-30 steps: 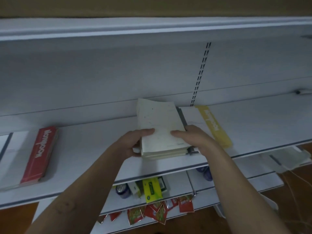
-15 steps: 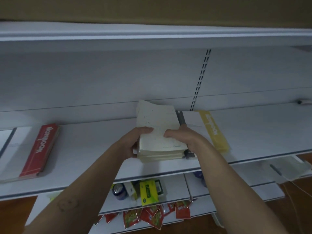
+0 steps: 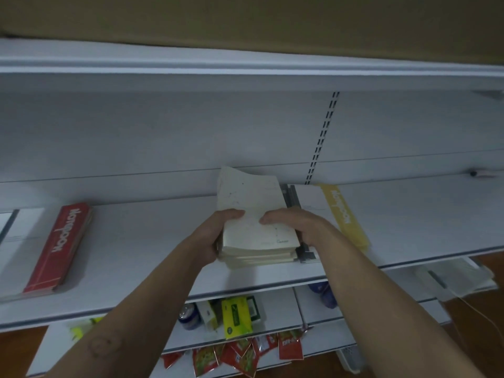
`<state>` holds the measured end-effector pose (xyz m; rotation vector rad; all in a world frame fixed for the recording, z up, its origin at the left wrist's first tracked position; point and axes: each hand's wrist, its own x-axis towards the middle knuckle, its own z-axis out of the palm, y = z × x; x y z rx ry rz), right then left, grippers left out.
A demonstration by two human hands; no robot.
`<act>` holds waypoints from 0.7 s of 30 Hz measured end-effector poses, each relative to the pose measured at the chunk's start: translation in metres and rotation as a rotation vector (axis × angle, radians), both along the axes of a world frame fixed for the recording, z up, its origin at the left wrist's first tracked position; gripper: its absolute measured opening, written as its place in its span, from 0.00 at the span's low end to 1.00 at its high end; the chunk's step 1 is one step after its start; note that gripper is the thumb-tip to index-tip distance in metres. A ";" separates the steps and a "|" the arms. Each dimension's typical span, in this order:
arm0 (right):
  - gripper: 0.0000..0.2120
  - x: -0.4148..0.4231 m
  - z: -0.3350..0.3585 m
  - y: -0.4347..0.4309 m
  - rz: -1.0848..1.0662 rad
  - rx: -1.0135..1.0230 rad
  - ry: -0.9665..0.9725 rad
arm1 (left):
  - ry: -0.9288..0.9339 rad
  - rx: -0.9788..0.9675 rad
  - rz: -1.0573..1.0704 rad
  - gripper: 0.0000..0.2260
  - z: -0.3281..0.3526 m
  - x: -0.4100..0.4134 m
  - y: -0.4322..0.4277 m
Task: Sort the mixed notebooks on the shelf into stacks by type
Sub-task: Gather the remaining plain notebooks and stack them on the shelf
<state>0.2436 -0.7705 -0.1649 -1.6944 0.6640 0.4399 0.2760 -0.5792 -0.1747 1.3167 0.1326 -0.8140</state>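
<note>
A stack of cream notebooks (image 3: 251,203) lies at the middle of the white shelf (image 3: 152,241). My left hand (image 3: 215,233) grips its left side and my right hand (image 3: 297,225) grips its right side, thumbs on the top cover. Under and right of that stack lies a white notebook with a yellow band (image 3: 343,214); a dark-spined notebook (image 3: 293,196) shows between them. Far left on the shelf lies a stack of white notebooks with a red band (image 3: 60,244).
Another white notebook with a dark spine (image 3: 8,222) is cut off at the left edge. Lower shelves hold a yellow pack (image 3: 236,317), a can (image 3: 188,316) and red snack packets (image 3: 245,356). More notebooks (image 3: 458,276) lie on a lower shelf at right.
Both hands have slid a little closer together on the cream stack, and the stack has shifted slightly left and toward me. The other notebooks have not moved.
</note>
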 end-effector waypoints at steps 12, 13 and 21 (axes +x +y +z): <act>0.37 0.012 -0.012 0.041 -0.046 0.080 -0.071 | -0.005 0.014 0.061 0.21 -0.001 0.006 0.042; 0.37 0.016 -0.013 0.050 -0.040 0.086 -0.073 | -0.009 0.024 0.073 0.22 -0.001 0.009 0.053; 0.46 0.049 -0.019 0.169 0.078 0.089 -0.112 | -0.057 0.090 0.220 0.20 0.009 0.026 0.165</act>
